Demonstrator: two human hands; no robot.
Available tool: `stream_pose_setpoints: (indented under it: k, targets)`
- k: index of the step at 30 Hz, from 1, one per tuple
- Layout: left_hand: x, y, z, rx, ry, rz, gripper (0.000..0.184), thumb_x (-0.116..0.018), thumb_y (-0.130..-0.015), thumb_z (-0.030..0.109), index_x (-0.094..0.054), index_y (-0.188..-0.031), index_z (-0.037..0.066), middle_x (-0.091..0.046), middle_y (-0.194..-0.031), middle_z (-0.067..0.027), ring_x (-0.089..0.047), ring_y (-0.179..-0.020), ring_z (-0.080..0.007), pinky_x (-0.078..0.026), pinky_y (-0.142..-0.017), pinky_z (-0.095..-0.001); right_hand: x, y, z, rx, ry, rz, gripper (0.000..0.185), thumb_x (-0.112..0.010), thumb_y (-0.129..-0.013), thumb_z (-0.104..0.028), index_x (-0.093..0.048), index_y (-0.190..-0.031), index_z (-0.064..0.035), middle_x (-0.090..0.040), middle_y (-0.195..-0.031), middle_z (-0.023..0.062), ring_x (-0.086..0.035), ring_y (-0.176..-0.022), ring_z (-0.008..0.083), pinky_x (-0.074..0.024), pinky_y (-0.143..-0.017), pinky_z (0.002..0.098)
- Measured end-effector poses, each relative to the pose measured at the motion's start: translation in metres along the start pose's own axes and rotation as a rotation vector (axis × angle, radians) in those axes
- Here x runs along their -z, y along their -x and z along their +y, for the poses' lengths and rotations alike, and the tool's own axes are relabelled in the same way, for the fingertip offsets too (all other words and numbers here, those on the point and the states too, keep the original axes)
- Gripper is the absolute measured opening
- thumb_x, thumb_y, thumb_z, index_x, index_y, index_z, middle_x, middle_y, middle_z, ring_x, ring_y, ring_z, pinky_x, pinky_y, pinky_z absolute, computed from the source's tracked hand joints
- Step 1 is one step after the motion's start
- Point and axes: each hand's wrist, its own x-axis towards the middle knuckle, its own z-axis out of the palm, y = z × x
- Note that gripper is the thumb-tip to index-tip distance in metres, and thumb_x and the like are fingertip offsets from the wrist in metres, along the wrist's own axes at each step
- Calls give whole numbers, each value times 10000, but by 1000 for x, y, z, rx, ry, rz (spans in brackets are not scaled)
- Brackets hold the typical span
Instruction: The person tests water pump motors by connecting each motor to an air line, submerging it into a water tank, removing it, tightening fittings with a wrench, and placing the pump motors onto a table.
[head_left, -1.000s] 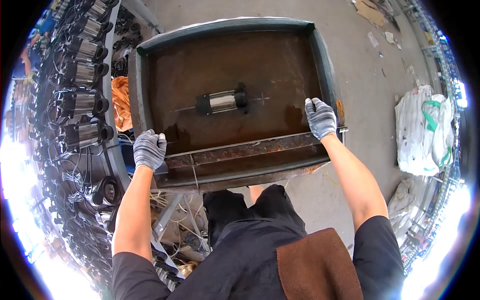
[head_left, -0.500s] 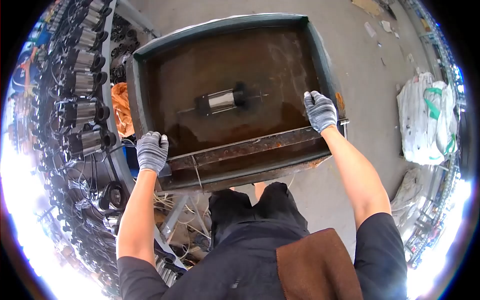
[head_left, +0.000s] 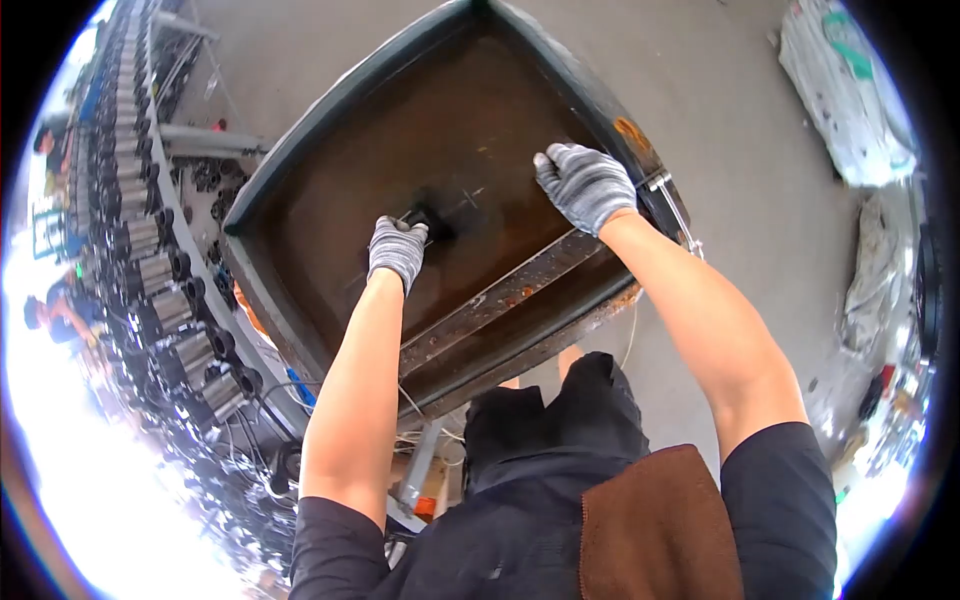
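A brown cloth (head_left: 660, 530) was worn against a dark shirt (head_left: 470, 540), with black trousers (head_left: 555, 420) seen below the near edge of a dark-walled tank (head_left: 375, 75). Just inside that edge, the tank was crossed by a rust-marked bar (head_left: 500, 300). Beyond the bar, two hands in grey striped gloves were held over the brown interior. The left hand (head_left: 398, 252) was placed near the middle, its fingers bent in at a dark part (head_left: 434, 222) that was largely hidden by the glove; whether the part was gripped cannot be told. The part was set inside the tank, well apart from the walls, and a pale cross-shaped mark (head_left: 472, 198) was seen just to its right. The right hand (head_left: 587, 187) was held half-closed near the right wall, its fingertips curled inward; its palm was hidden, and whether anything was held cannot be told. A metal fitting (head_left: 676, 212) was mounted at the right rim, near an orange patch (head_left: 632, 133). Farther out, a white sack (head_left: 845, 95) was laid on the grey floor (head_left: 730, 110), while dark-and-silver cylindrical units (head_left: 155, 275) were lined up at left, with people pictured beyond them.
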Motion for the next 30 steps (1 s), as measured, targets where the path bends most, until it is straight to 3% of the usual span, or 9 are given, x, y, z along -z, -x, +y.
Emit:
stream_pose_setpoints:
  k: [2,3,6,8,10,15,19,22,30]
  targets:
    - [-8,-8,16,136,85,-80,288,-746,-946,203,-476,-957,102,-588,-726,-61,-535,-539,-177,-464,-455,-344,-1,1,2,-10,-15,-2,397,-450,-1040,-392,-681,-951,-82,-726,-965,178,-698,-910,394,-565,-813,509]
    - [-5,1,32,280,329,-140,249,-707,-975,178,-466,-993,118,-584,-732,-50,-501,-480,-141,-398,-362,-296,0,2,2,-20,-8,5,388,-458,-1036,-393,-684,-952,-89,-728,-960,169,-705,-910,380,-571,-807,501]
    - [-13,2,43,355,513,-125,152,-670,-993,130,-521,-971,109,-609,-753,-43,-494,-489,-127,-443,-389,-290,4,5,2,-27,-53,18,382,-460,-1034,-388,-693,-962,-94,-732,-949,158,-711,-908,372,-577,-805,492]
    - [-16,3,39,397,652,-37,139,-674,-989,113,-538,-958,104,-621,-770,-50,-513,-517,-139,-480,-421,-297,3,6,4,-12,-66,49,366,-486,-1032,-377,-672,-909,-87,-715,-878,150,-701,-833,373,-565,-739,503]
    - [-15,2,27,310,658,1,154,-691,-965,67,-544,-978,108,-599,-790,-55,-525,-556,-162,-520,-462,-305,1,6,6,-6,-108,78,325,-511,-1025,-358,-670,-907,-100,-714,-872,142,-700,-829,371,-565,-732,502]
    - [3,15,3,198,512,51,219,-730,-940,93,-513,-924,119,-555,-756,-11,-464,-489,-106,-468,-400,-277,3,6,5,-14,-126,59,301,-527,-1019,-338,-667,-896,-101,-715,-867,133,-698,-827,369,-566,-732,495]
    - [10,23,-15,129,537,39,288,-746,-917,113,-460,-881,110,-554,-765,-24,-525,-512,-141,-450,-346,-289,0,6,6,-11,-125,68,295,-534,-1012,-327,-671,-884,-100,-717,-860,134,-701,-823,360,-567,-734,487]
    - [10,26,-23,97,559,66,269,-726,-944,104,-476,-862,159,-497,-692,38,-412,-436,-67,-413,-350,-259,2,5,5,-7,-127,49,292,-538,-1009,-323,-670,-882,-96,-716,-855,138,-701,-823,359,-567,-732,488]
    - [10,34,-28,60,587,53,310,-720,-944,102,-445,-822,178,-497,-693,41,-396,-446,-60,-427,-347,-266,-1,5,6,-4,-103,66,307,-530,-1016,-333,-669,-881,-96,-714,-858,137,-701,-827,365,-566,-734,491]
